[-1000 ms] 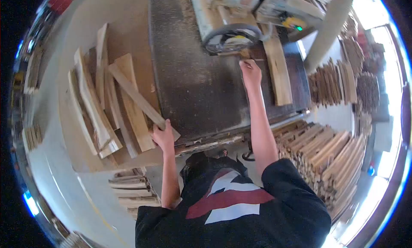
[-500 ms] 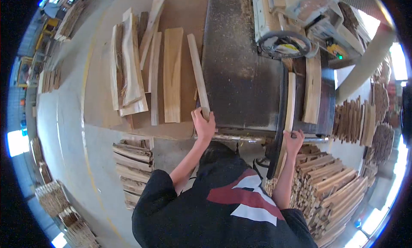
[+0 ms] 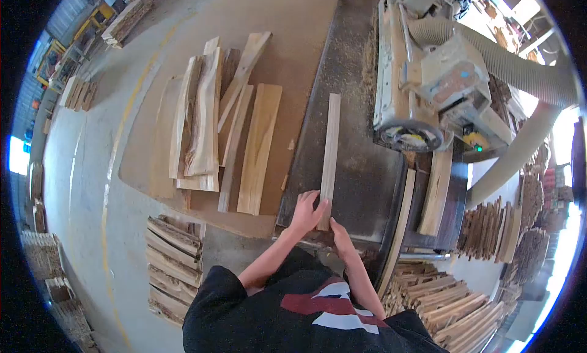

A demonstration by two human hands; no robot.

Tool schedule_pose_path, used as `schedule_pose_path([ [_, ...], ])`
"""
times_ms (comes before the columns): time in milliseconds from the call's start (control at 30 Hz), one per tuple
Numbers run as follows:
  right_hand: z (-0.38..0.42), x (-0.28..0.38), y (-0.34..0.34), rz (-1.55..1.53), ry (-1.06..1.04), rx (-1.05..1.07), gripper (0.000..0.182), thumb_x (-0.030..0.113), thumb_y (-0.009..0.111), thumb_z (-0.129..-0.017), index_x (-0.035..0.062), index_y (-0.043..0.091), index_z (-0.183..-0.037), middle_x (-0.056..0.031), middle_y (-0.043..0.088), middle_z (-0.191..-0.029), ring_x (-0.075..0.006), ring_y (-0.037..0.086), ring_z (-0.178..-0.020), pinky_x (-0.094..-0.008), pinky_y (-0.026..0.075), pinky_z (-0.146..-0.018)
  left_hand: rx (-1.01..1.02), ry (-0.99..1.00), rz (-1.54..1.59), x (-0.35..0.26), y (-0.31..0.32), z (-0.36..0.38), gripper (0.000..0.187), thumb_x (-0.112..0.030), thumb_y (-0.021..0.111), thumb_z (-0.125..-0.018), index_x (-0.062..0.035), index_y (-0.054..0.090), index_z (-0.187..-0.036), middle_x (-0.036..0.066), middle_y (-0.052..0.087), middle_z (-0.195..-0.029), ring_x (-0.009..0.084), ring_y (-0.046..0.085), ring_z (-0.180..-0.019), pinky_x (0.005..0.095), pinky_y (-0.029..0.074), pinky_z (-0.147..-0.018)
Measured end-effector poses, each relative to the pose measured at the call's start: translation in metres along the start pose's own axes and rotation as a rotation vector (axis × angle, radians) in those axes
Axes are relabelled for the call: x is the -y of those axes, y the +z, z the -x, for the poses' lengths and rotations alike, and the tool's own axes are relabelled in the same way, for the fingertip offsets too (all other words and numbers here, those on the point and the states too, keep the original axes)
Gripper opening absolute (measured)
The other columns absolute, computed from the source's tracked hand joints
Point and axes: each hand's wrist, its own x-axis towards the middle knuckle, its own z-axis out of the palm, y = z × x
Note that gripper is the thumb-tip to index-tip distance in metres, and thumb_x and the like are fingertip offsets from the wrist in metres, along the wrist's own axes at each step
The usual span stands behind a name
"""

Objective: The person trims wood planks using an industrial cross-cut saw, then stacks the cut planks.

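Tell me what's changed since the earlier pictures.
The left hand has brought its strip rightward, from beside the planks onto the dark table. The right hand has come away from the other strip, moving left to the first one's near end. The planks stayed put.

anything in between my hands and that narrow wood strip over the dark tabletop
Nothing visible: the left hand is on the narrow strip, and the right hand is close by its near end, with no other piece between.
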Motion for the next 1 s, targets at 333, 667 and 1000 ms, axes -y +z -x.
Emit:
schedule_pose_path([
  [333,-0.074,0.057,0.033,0.228,0.075,0.253,0.063,0.056,0.024,-0.105,0.0016,0.047,-0.125,-0.0210,0.073,-0.100,-0.0265,0.070,-0.057,-0.0330,0.052,-0.046,-0.563,0.027,-0.941,0.017,-0.153,-0.021,0.076,-0.030,0.081,-0.076,-0.0056,0.046,-0.139,0.028,0.046,-0.132,0.0468,0.046,-0.118,0.0545,0.041,-0.098],
  [667,-0.283,0.391,0.058,-0.464,-0.311,-0.334,0.075,0.062,0.040,-0.101,-0.0047,0.043,-0.136,-0.0265,0.069,-0.107,-0.0193,0.069,-0.072,-0.0237,0.052,-0.050,-0.257,-0.187,0.016,0.028,-0.155,-0.010,0.069,-0.031,0.070,-0.088,0.0020,0.044,-0.143,0.026,0.059,-0.125,0.0367,0.059,-0.113,0.0452,0.050,-0.094],
  [1000,-0.078,0.065,0.033,0.032,-0.114,-0.185,0.053,0.045,0.055,-0.100,0.0040,0.052,-0.134,-0.0128,0.072,-0.107,-0.0182,0.069,-0.073,-0.0271,0.050,-0.056,0.139,-0.389,1.153,-0.007,-0.131,0.020,0.058,-0.041,0.049,-0.101,0.0029,0.043,-0.139,0.017,0.059,-0.127,0.0247,0.063,-0.105,0.0401,0.058,-0.084],
])
